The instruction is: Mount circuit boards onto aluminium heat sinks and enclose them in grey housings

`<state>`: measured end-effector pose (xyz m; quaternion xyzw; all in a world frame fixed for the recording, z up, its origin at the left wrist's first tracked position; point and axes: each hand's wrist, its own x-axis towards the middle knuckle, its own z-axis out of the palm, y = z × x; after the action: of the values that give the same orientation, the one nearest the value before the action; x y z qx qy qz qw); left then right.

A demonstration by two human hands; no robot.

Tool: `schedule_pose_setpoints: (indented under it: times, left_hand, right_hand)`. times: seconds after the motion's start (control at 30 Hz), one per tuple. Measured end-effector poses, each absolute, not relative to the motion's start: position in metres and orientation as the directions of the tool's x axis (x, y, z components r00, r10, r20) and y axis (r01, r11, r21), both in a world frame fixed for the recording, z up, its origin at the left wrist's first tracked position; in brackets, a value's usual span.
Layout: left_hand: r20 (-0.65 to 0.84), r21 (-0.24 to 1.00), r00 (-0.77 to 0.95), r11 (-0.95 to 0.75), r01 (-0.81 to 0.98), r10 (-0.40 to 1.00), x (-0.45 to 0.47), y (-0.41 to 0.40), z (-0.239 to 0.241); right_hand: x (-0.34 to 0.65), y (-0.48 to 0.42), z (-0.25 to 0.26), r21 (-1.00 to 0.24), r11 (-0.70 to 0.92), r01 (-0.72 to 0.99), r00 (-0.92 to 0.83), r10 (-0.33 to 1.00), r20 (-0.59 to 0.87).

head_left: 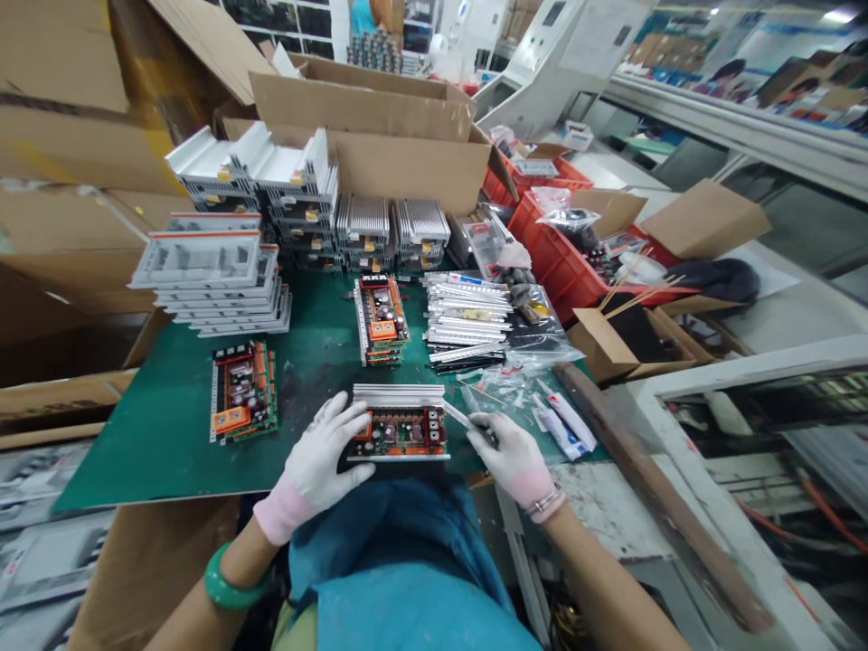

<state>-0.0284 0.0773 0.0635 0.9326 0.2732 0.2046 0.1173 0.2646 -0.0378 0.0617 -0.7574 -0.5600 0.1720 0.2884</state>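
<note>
A circuit board (pixel 400 432) with orange and dark red blocks lies in front of me, set along a finned aluminium heat sink (pixel 400 394). My left hand (pixel 330 452), in a white glove with a pink cuff, rests its outstretched fingertips on the board's left end, the thumb spread below. Between the thumb and fingers of my right hand (pixel 505 452), also gloved, is a thin light metal strip (pixel 457 414). Its far tip reaches the right end of the heat sink. The right fingertips are partly hidden.
Stacked circuit boards (pixel 382 321) and another stack of boards (pixel 242 393) stand on the green table (pixel 163 425). Metal strips (pixel 467 312) lie in a pile, near white tubes (pixel 566 425). Behind are grey frames (pixel 203 262), heat sinks (pixel 364 221) and a cardboard box (pixel 413 167). Red crates (pixel 549 249) stand right.
</note>
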Motion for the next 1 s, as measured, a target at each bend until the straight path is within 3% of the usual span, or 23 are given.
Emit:
schedule_pose_setpoints:
  times: [0.23, 0.37, 0.57, 0.83, 1.0]
  left_hand:
    - [0.241, 0.272, 0.822, -0.849, 0.453, 0.516, -0.026, 0.086, 0.076]
    - [0.179, 0.223, 0.845, -0.857, 0.465, 0.505, -0.023, 0.088, 0.088]
    - [0.245, 0.234, 0.848, -0.877, 0.419, 0.471, -0.023, 0.085, 0.088]
    - [0.156, 0.211, 0.855, -0.862, 0.46, 0.495, -0.022, 0.087, 0.099]
    - [0.188, 0.225, 0.843, -0.858, 0.462, 0.503, -0.026, 0.084, 0.088]
  right_hand:
    - [0.271, -0.036, 0.066, -0.56, -0.274, 0.782, 0.379, 0.922, 0.078]
    - [0.268, -0.037, 0.064, -0.602, -0.276, 0.749, 0.386, 0.921, 0.057]
    - [0.267, -0.044, 0.062, -0.649, -0.247, 0.72, 0.399, 0.912, 0.095]
    - [0.264, -0.037, 0.06, -0.652, -0.251, 0.715, 0.372, 0.927, 0.051]
    - [0.266, -0.038, 0.063, -0.667, -0.266, 0.696, 0.407, 0.911, 0.061]
